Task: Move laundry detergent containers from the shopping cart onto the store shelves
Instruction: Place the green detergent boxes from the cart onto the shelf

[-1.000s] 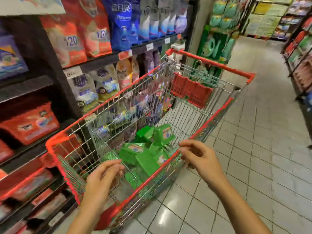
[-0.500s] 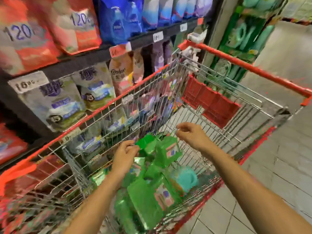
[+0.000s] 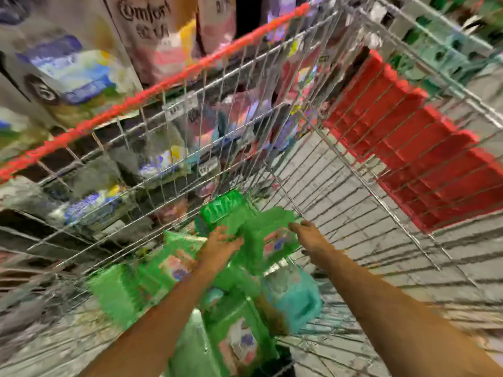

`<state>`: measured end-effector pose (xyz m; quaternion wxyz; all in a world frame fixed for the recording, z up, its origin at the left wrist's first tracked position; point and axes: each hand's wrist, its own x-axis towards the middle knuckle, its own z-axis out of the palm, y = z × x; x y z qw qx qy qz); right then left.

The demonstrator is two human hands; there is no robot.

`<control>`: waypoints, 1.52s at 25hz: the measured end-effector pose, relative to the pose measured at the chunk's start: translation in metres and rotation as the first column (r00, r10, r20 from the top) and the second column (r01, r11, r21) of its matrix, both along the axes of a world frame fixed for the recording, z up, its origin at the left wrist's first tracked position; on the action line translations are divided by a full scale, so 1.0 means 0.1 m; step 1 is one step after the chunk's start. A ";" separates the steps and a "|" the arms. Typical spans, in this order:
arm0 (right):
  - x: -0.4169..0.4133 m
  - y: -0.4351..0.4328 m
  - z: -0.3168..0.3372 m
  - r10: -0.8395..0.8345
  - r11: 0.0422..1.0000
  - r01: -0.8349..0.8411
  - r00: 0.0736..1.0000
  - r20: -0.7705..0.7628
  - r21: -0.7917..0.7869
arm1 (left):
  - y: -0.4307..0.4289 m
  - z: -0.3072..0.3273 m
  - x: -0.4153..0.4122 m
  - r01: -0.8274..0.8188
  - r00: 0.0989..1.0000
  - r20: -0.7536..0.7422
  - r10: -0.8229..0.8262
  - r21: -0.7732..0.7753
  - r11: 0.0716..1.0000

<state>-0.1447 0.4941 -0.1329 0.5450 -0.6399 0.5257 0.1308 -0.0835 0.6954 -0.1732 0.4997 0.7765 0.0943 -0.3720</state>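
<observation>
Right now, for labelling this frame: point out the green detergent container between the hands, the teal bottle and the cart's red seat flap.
green detergent container (image 3: 272, 240), head view, its labelled front.
teal bottle (image 3: 297, 301), head view, its body.
red seat flap (image 3: 424, 159), head view, panel middle.

A silver wire shopping cart (image 3: 168, 82) had an orange-red plastic rim and a ribbed, solid red plastic seat flap (image 3: 424, 164). The bright green plastic detergent containers (image 3: 258, 238) bore pink, white and blue label patches, and one plastic jug (image 3: 299, 303) was turquoise. A pale pink pouch (image 3: 158, 42) read "Comfort" in dark lettering, and a grey-white pouch (image 3: 65, 61) was printed blue and yellow.
</observation>
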 end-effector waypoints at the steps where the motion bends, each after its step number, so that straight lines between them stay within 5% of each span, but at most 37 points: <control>1: 0.00 -0.03 -0.21 -0.060 0.998 0.060 0.998 -0.013 0.020 | -0.09 -0.16 0.00 0.003 1.000 -0.006 -0.003 -0.020 1.000; 6: -0.16 0.07 -0.98 -0.228 0.961 0.241 0.968 -0.106 0.134 | -0.53 -0.68 -0.07 -0.044 0.999 0.024 0.046 -0.098 0.994; 9: -0.24 0.16 -1.23 -0.374 0.820 0.351 0.927 -0.040 0.452 | -0.61 -0.83 -0.04 0.043 0.994 0.103 -0.044 0.007 0.999; 13: -0.26 0.19 -1.23 -0.499 0.677 0.440 0.863 -0.071 0.590 | -0.61 -0.81 -0.03 0.027 0.991 0.130 -0.024 -0.019 0.999; 17: -0.17 0.13 -0.95 -0.385 0.810 0.320 0.922 0.034 0.491 | -0.49 -0.54 -0.07 -0.114 0.980 0.158 0.120 -0.046 0.992; 20: -0.02 0.11 -0.49 -0.214 0.899 0.114 0.957 0.197 0.424 | -0.31 -0.12 -0.10 -0.344 0.939 -0.077 0.335 -0.202 0.917; 25: 0.16 0.32 0.46 0.109 0.831 -0.291 0.921 0.373 0.475 | -0.10 0.76 -0.29 -0.603 0.798 -0.308 0.518 -0.424 0.676; 34: -0.10 0.57 1.69 0.450 0.748 -0.621 0.734 0.508 0.234 | 1.05 1.77 -0.48 -0.532 0.823 -0.092 0.561 -0.472 0.703; 38: -0.17 0.72 2.05 0.683 0.562 -0.818 0.542 0.490 0.122 | 1.23 2.10 -0.49 -0.110 0.986 0.072 0.149 -0.391 0.914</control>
